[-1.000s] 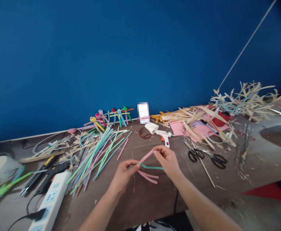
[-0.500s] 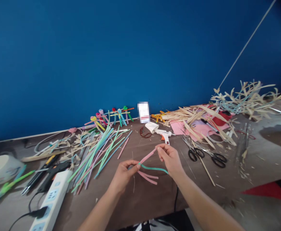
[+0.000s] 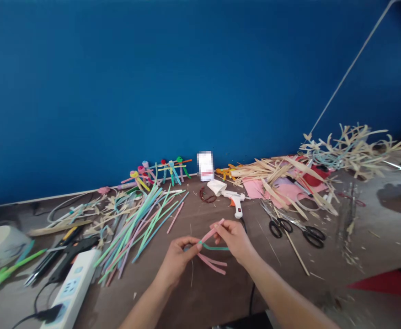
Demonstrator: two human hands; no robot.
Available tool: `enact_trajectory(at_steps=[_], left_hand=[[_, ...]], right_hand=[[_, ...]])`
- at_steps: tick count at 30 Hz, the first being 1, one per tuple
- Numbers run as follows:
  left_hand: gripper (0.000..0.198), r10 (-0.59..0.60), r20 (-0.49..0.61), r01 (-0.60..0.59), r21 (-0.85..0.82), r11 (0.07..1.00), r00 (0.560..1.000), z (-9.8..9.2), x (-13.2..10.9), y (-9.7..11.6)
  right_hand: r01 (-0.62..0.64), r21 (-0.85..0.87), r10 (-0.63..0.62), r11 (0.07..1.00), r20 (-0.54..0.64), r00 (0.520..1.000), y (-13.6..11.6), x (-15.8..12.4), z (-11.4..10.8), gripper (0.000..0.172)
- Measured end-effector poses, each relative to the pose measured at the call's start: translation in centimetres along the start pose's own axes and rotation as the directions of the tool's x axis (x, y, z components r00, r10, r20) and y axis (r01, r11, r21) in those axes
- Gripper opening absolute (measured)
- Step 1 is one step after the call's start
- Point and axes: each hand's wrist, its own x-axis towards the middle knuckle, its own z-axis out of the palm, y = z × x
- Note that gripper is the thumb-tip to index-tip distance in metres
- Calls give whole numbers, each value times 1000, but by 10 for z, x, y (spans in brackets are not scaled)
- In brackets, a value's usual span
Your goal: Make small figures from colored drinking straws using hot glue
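Between finger and thumb, my left hand [image 3: 181, 256] pinches a small bundle of pink pipe cleaners [image 3: 216, 265] where a teal pipe cleaner [image 3: 216, 248] crosses it. Loose pink ends fan out below toward the right. The bundle's upper part slants up to my right hand [image 3: 231, 237], whose fingers are closed on it a little below its tip. The teal strand runs right from the crossing and passes behind the right hand. Beyond the hands lies a white glue gun [image 3: 236, 201] with an orange trigger.
Loose coloured pipe cleaners [image 3: 145, 224] spread at left, beside a white power strip [image 3: 72, 285] and a black glue gun [image 3: 72, 258]. Small pipe-cleaner figures [image 3: 171, 171] stand against the blue wall [image 3: 186, 82]. Black-handled scissors [image 3: 312, 235] and pale strips [image 3: 272, 173] lie at right.
My right hand has slid down and left along the pink pipe cleaners, closer to my left hand. The whole view has shifted slightly, with things sitting lower in the picture.
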Motion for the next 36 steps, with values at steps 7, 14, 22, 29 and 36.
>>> enact_trajectory(at_steps=[7, 14, 22, 29, 36], left_hand=[[17, -143, 161, 176, -212, 961, 976, 5, 0, 1], [17, -186, 96, 206, -266, 942, 978, 6, 3, -1], [15, -56, 55, 61, -107, 992, 997, 8, 3, -7], [21, 25, 46, -31, 122, 992, 999, 10, 0, -4], [19, 121, 40, -127, 223, 967, 992, 6, -1, -1]], right_hand=[[90, -65, -88, 994, 35, 996, -4, 3, -3, 30], [-42, -1, 41, 999, 250, 967, 3, -1, -10, 25], [213, -531, -85, 820, 255, 963, 10, -26, 5, 11], [368, -735, -198, 569, 313, 929, 0, -37, 8, 17], [372, -776, -208, 509, 309, 928, 1, -36, 9, 17]])
